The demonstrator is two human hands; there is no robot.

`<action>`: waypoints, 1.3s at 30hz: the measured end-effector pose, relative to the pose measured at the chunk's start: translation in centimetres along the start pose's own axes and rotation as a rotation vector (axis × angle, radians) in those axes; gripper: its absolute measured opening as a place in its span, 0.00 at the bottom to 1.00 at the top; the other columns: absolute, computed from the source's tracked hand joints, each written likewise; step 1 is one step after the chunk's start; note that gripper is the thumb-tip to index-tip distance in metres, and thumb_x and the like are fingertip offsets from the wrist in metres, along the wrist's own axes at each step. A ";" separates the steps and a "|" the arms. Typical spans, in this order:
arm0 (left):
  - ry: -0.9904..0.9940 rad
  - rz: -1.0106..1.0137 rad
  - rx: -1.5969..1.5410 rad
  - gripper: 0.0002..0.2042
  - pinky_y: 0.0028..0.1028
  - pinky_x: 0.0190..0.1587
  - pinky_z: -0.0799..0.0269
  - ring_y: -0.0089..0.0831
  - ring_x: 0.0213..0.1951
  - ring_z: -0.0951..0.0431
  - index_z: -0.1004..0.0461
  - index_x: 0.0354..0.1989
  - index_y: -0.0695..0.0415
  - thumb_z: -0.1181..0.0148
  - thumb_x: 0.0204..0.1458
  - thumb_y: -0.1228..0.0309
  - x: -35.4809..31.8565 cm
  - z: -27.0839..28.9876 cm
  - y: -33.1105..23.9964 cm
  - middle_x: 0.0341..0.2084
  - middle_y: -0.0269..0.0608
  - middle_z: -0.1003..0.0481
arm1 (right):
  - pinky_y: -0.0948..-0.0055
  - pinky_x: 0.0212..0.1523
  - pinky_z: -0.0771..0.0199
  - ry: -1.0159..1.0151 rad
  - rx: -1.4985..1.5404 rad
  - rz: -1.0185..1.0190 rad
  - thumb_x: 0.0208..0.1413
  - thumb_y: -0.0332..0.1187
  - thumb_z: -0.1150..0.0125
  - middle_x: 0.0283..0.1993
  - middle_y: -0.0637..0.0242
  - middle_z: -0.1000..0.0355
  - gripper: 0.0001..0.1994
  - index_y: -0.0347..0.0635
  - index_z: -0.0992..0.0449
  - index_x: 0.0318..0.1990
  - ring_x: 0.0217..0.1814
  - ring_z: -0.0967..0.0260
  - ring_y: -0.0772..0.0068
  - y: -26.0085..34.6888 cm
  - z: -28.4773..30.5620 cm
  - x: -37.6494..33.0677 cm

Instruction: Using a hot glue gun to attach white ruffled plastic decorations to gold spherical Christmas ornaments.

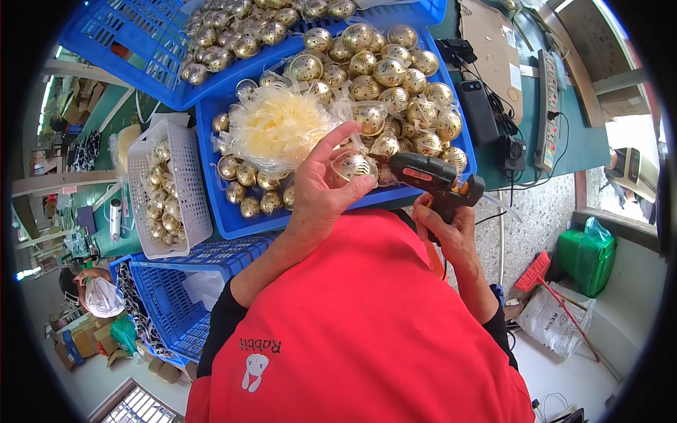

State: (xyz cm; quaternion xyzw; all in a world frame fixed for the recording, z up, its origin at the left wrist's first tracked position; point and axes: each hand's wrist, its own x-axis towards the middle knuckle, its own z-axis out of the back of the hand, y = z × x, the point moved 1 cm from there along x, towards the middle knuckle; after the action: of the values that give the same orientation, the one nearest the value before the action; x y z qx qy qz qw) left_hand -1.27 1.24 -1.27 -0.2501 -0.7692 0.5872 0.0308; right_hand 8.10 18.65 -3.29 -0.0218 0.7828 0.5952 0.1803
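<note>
My left hand holds a gold patterned ball ornament between thumb and fingers. My right hand grips a black and orange glue gun, its nozzle pointing left at the ornament. Both hands hover over the near edge of a blue plastic crate filled with several gold ball ornaments. A clear bag of pale yellow fluffy material lies in the crate just left of the held ornament. My red shirt fills the lower middle of the view.
A second blue crate of gold ornaments sits behind. A white basket with more ornaments stands at left, over an empty blue crate. A power strip, cables and black adapters lie on the green table at right. A green bin and a red broom are on the floor.
</note>
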 end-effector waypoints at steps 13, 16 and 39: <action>-0.023 -0.077 0.039 0.31 0.20 0.44 0.32 0.22 0.46 0.35 0.42 0.57 0.61 0.39 0.40 0.81 -0.2 0.2 0.5 0.49 0.37 0.34 | 0.84 0.20 0.39 0.034 -0.077 -0.051 0.47 0.26 0.42 0.21 0.70 0.33 0.05 0.36 0.30 0.30 0.18 0.36 0.82 0.2 0.6 0.2; -0.046 -0.088 -0.014 0.32 0.19 0.42 0.30 0.22 0.45 0.34 0.43 0.57 0.61 0.40 0.40 0.82 -0.2 0.0 0.5 0.50 0.38 0.35 | 0.84 0.20 0.38 0.013 -0.103 -0.080 0.47 0.25 0.41 0.22 0.70 0.33 0.05 0.36 0.30 0.31 0.18 0.36 0.82 0.2 1.0 0.1; 0.045 0.186 -0.047 0.22 0.25 0.47 0.32 0.27 0.44 0.28 0.34 0.48 0.65 0.40 0.44 0.70 0.0 -0.2 1.7 0.42 0.45 0.29 | 0.78 0.15 0.31 -0.153 0.166 0.142 0.50 0.30 0.49 0.34 0.53 0.29 0.15 0.30 0.34 0.44 0.12 0.40 0.80 2.5 6.5 1.2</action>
State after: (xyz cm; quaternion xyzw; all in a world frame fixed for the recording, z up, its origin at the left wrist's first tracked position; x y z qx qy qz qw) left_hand -0.59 1.72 -2.79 -0.3343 -0.7554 0.5635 -0.0125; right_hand 8.08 25.73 -2.84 0.0943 0.8129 0.5395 0.1981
